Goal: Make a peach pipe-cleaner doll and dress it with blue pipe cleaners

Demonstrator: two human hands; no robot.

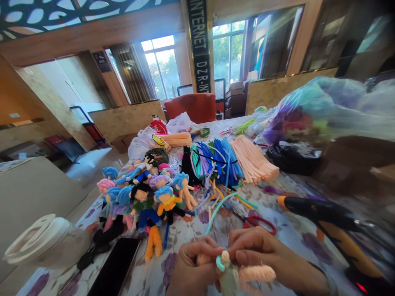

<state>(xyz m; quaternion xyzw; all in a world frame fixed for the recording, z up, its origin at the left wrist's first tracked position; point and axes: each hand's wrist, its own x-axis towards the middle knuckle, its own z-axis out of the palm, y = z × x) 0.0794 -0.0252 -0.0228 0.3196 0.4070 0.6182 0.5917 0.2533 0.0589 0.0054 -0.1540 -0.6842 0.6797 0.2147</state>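
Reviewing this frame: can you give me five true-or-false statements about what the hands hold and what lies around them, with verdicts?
1. The left hand and right hand are both on a small fuzzy figure. True.
2. The red-handled scissors are in the right hand. False: the scissors lie on the table, beyond the hands.
3. A dark-screened phone lies to the left of the hands. True.
4. The pile of dolls sits to the right of the wide peach bundle. False: the dolls are to the left of that bundle.
5. The black-and-orange tool on the right shows a red light. True.
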